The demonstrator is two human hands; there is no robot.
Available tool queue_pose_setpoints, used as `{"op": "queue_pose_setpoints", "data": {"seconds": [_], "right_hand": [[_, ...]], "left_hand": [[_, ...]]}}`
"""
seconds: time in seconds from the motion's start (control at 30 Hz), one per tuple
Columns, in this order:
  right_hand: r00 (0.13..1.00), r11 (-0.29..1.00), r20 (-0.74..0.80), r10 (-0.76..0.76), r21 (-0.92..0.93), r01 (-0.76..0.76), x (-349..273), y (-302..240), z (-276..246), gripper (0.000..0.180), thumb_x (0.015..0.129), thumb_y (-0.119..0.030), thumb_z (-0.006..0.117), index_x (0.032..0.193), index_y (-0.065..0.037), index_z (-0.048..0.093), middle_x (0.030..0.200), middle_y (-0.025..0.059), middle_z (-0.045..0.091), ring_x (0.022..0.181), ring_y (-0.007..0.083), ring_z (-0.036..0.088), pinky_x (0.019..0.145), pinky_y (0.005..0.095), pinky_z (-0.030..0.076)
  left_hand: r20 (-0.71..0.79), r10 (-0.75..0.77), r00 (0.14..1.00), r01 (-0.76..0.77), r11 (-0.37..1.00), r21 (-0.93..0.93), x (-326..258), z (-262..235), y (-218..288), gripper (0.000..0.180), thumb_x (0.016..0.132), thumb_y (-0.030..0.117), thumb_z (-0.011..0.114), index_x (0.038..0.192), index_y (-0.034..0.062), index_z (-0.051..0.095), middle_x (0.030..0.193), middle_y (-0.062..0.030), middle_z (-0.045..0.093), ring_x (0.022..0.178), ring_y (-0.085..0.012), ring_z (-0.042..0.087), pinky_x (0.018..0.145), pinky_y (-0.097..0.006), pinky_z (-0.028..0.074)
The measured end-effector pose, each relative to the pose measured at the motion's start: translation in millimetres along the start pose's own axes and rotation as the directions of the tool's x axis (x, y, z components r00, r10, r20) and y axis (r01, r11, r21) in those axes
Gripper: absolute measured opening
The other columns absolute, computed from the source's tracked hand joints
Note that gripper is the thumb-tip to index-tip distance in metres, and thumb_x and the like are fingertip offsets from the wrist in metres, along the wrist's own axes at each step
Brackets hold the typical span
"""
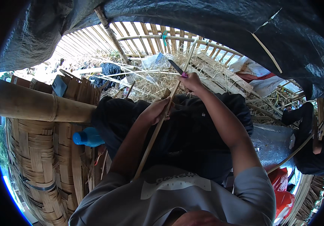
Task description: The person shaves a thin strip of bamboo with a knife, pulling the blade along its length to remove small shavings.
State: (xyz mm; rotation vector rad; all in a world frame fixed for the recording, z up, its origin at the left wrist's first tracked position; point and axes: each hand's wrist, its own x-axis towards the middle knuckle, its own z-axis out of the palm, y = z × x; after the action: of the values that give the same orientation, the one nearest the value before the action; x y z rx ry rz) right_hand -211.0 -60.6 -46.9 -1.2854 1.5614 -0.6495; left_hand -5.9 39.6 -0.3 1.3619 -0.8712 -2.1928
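Note:
A long, thin bamboo strip (152, 145) runs slantwise from my chest up past my lap toward the slatted fence. My left hand (159, 110) is closed around its middle. Farther up, my right hand (191, 81) grips a knife (175, 67) with a pinkish-purple handle. Its dark blade points up and to the left, away from me. The handle end lies right beside the strip; whether the right fingers also press on the strip is hidden. Both hands are above my dark-clothed lap.
A thick bamboo pole (41, 100) and woven bamboo baskets (35, 162) stand at my left, near a blue bottle (88, 137). Straw and shavings (158, 83) litter the ground before a slatted fence (154, 39). Another person (312, 150) in dark clothes sits at right. Dark sheeting (222, 17) hangs overhead.

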Motion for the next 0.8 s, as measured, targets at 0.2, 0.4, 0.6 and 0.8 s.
{"op": "queue_pose_setpoints", "data": {"seconds": [0.2,0.4,0.6,0.8], "right_hand": [[0.997,0.996,0.060,0.039,0.072,-0.044,11,-2,-12,0.036,0.096,-0.036,0.052,0.086,-0.003,0.063,0.062,0.0002,0.052,0.051,0.0097,0.049,0.047,0.0285,0.040],[0.977,0.969,0.050,-0.205,-0.129,0.210,43,27,-29,0.029,0.096,-0.029,0.055,0.091,-0.003,0.065,0.068,-0.0009,0.058,0.057,0.0083,0.051,0.056,0.0270,0.041],[0.990,0.940,-0.012,-0.140,-0.316,0.129,69,35,-30,0.039,0.092,-0.041,0.054,0.093,-0.004,0.069,0.082,0.0168,0.068,0.075,0.0276,0.065,0.069,0.0391,0.048],[0.997,0.927,-0.008,-0.078,-0.367,0.070,64,23,-23,0.052,0.091,-0.047,0.051,0.078,0.002,0.065,0.061,0.0159,0.061,0.059,0.0266,0.060,0.061,0.0409,0.045]], "left_hand": [[0.054,0.067,0.996,-0.062,0.994,-0.095,2,-9,-3,0.039,0.102,0.036,0.037,0.083,0.0068,0.053,0.055,-0.0020,0.048,0.043,-0.0126,0.045,0.042,-0.026,0.038],[0.009,0.132,0.991,-0.129,0.980,-0.150,6,-4,0,0.037,0.101,0.035,0.037,0.083,0.0068,0.052,0.054,-0.0006,0.044,0.041,-0.0115,0.042,0.038,-0.026,0.033],[-0.018,0.033,0.999,-0.036,0.973,-0.226,9,0,5,0.031,0.100,0.032,0.039,0.082,0.0089,0.050,0.059,0.0015,0.043,0.045,-0.0080,0.040,0.039,-0.022,0.030],[-0.025,0.006,1.000,-0.013,0.967,-0.256,14,-3,7,0.037,0.102,0.036,0.037,0.080,0.0084,0.049,0.054,-0.0001,0.042,0.040,-0.0108,0.039,0.038,-0.026,0.033]]}}
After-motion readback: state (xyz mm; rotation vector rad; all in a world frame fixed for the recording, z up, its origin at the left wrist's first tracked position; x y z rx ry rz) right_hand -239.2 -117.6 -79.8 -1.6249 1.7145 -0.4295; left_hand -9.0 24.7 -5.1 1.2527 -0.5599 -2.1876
